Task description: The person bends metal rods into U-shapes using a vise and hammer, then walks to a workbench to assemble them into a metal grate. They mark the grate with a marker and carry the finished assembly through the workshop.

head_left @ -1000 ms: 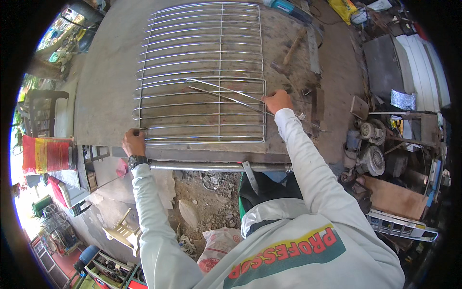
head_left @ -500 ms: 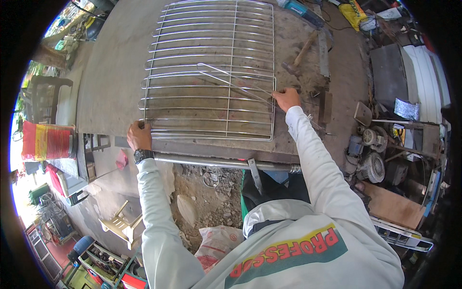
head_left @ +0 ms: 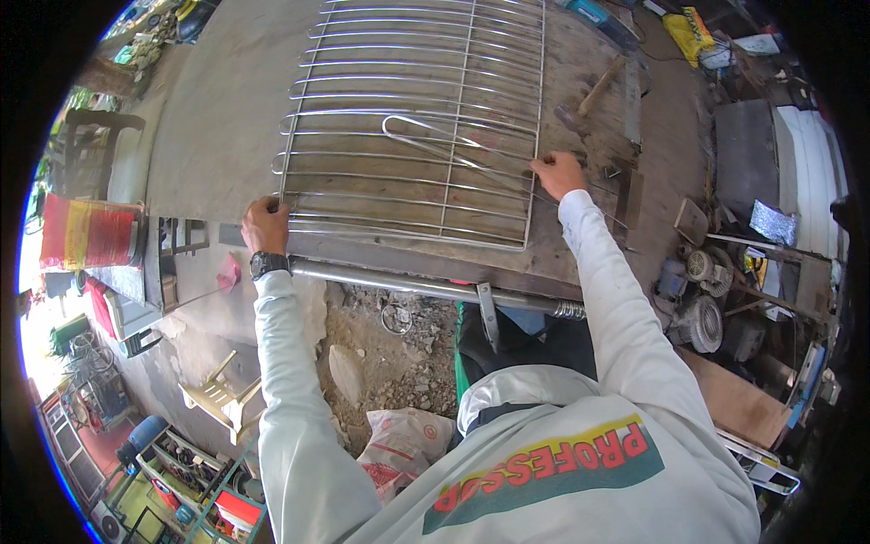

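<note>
A shiny metal wire rack [head_left: 458, 113], with looped bar ends along its left side, lies on a worn brown tabletop [head_left: 213, 136]. My left hand [head_left: 265, 227] is closed on the rack's near left corner, a dark watch on its wrist. At the right side rod, my right hand [head_left: 560, 175] pinches the frame with its fingertips. A loose rod bent into a narrow hairpin [head_left: 388, 127] rests slantwise across the bars, its open end running toward my right hand. Whether my right fingers also hold that rod is hidden.
To the right of the rack lie a wooden-handled hammer [head_left: 598, 86] and a blue power tool [head_left: 594, 20]. A metal pipe [head_left: 390, 279] runs along the table's near edge. A cream plastic chair [head_left: 222, 394] stands lower left; motors [head_left: 700, 322] and scrap crowd the right.
The rack, table and nearby tools have shifted up and to the right in view. Both hands keep their places on the rack, and the rack sits slightly more tilted in the picture.
</note>
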